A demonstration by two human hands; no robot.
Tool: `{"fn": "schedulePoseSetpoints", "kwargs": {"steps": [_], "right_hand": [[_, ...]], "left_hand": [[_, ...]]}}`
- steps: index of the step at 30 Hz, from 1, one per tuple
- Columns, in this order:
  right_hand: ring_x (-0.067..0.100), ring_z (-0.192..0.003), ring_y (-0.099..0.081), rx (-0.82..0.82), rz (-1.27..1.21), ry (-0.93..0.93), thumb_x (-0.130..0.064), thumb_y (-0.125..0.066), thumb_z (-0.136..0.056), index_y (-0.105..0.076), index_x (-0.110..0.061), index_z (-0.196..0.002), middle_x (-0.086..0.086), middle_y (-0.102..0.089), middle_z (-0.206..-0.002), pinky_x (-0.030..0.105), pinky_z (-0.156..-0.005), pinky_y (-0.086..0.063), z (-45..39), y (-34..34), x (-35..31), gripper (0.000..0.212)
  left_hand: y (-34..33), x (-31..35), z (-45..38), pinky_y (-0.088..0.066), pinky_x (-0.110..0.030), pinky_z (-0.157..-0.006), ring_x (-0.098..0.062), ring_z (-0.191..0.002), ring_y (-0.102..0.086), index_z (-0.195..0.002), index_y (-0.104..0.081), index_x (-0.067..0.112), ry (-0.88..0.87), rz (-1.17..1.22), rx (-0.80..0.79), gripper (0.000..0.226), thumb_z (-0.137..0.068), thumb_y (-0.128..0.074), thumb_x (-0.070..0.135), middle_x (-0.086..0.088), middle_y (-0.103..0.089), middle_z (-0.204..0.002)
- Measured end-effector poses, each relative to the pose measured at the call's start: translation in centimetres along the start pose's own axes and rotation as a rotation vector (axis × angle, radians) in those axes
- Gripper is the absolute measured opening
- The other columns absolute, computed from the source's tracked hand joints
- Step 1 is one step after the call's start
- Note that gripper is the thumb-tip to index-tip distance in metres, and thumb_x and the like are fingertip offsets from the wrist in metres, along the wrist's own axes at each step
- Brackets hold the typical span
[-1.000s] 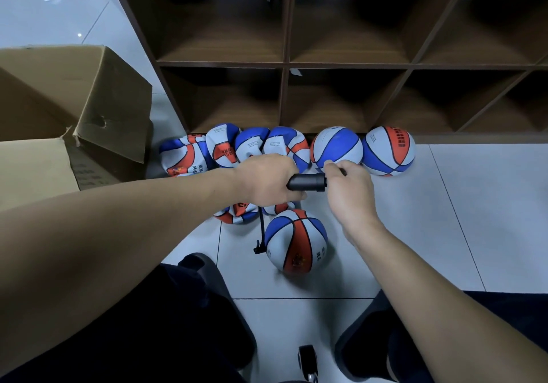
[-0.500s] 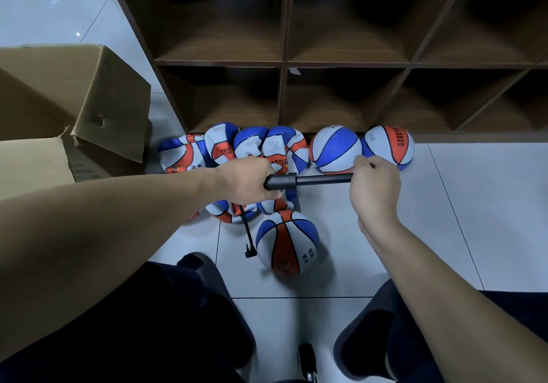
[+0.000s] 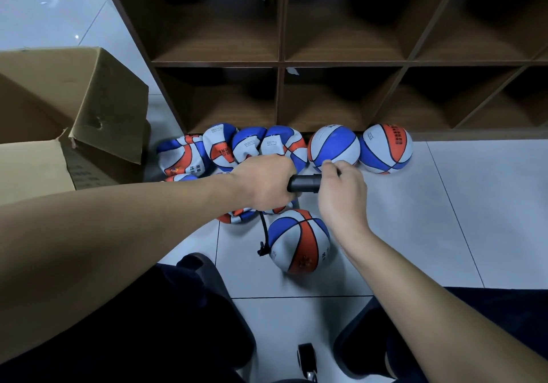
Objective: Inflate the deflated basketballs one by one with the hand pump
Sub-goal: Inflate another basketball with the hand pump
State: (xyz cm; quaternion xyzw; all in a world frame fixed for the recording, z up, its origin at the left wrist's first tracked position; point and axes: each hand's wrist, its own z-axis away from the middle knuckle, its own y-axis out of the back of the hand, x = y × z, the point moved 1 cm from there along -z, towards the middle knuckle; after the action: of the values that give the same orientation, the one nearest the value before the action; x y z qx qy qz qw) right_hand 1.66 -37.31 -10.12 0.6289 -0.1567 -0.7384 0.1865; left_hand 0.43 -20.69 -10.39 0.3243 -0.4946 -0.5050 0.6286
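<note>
Lying on the tiled floor (image 3: 415, 219) between the person's knees, the round basketball (image 3: 299, 240) has the pump's black hose (image 3: 263, 234) plugged into its left side. Above it, the left hand (image 3: 265, 184) is wrapped around the hand pump (image 3: 304, 183) barrel, and the right hand (image 3: 344, 190) is curled on its handle, close against the barrel. Crumpled deflated basketballs (image 3: 237, 148) and two full ones (image 3: 385, 148) line the wooden shelf unit (image 3: 281, 62); a cardboard box (image 3: 74, 101) stands left.

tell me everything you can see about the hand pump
The hand pump is a black cylinder, plastic by its look, held level above the floor. Only a short stretch of barrel shows between the hands, so the plunger is pushed in. The left hand grips the barrel; the right hand grips the handle end. A thin black hose hangs from under the left hand to the left side of the round basketball below.
</note>
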Motion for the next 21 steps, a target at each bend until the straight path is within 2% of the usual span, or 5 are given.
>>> {"fn": "schedulePoseSetpoints", "kwargs": {"steps": [7, 10, 13, 16, 21], "right_hand": [[0.011, -0.064, -0.050, -0.048, -0.022, -0.042, -0.028, -0.052, -0.110, -0.050, -0.017, -0.074, -0.003, -0.052, -0.073, 0.007, -0.046, -0.037, -0.4, -0.2, 0.6, 0.038], [0.012, -0.062, -0.046, -0.107, -0.060, -0.088, -0.026, -0.056, -0.108, -0.049, -0.020, -0.069, -0.005, -0.049, -0.068, 0.013, -0.048, -0.037, -0.6, -0.2, 0.7, 0.040], [0.019, -0.060, -0.035, -0.088, -0.067, -0.132, -0.022, -0.060, -0.101, -0.039, -0.019, -0.062, -0.010, -0.036, -0.055, 0.031, -0.057, -0.031, -1.9, 0.9, 0.9, 0.045], [0.019, -0.059, -0.024, -0.004, -0.087, -0.164, -0.017, -0.059, -0.094, -0.029, -0.021, -0.062, -0.010, -0.025, -0.053, 0.033, -0.056, -0.021, -3.5, 2.9, 0.9, 0.044], [0.020, -0.058, -0.023, 0.057, -0.146, -0.199, -0.017, -0.059, -0.094, -0.029, -0.022, -0.061, -0.009, -0.025, -0.054, 0.034, -0.056, -0.022, -4.5, 3.9, 1.7, 0.045]], "left_hand": [[-0.2, -0.5, -0.2, -0.062, -0.041, -0.060, -0.022, -0.061, -0.066, -0.079, -0.069, 0.024, -0.020, 0.000, -0.026, 0.026, -0.096, -0.067, 0.044, 0.000, -0.067, -0.066], [-0.3, -1.1, -0.3, -0.058, -0.039, -0.058, -0.020, -0.058, -0.063, -0.075, -0.067, 0.024, -0.040, 0.007, -0.055, 0.033, -0.097, -0.068, 0.048, 0.001, -0.065, -0.064], [-0.3, -1.8, -0.3, -0.054, -0.037, -0.057, -0.020, -0.057, -0.062, -0.074, -0.064, 0.023, -0.028, 0.046, -0.067, 0.035, -0.097, -0.070, 0.048, 0.001, -0.063, -0.062], [-0.3, -4.0, -0.3, -0.057, -0.042, -0.062, -0.019, -0.056, -0.061, -0.076, -0.066, 0.023, 0.019, 0.104, -0.125, 0.029, -0.096, -0.072, 0.044, 0.000, -0.064, -0.063], [-0.3, -5.9, -0.2, -0.055, -0.042, -0.064, -0.019, -0.058, -0.060, -0.081, -0.069, 0.020, 0.072, 0.155, -0.184, 0.031, -0.098, -0.073, 0.045, -0.001, -0.064, -0.066]]}}
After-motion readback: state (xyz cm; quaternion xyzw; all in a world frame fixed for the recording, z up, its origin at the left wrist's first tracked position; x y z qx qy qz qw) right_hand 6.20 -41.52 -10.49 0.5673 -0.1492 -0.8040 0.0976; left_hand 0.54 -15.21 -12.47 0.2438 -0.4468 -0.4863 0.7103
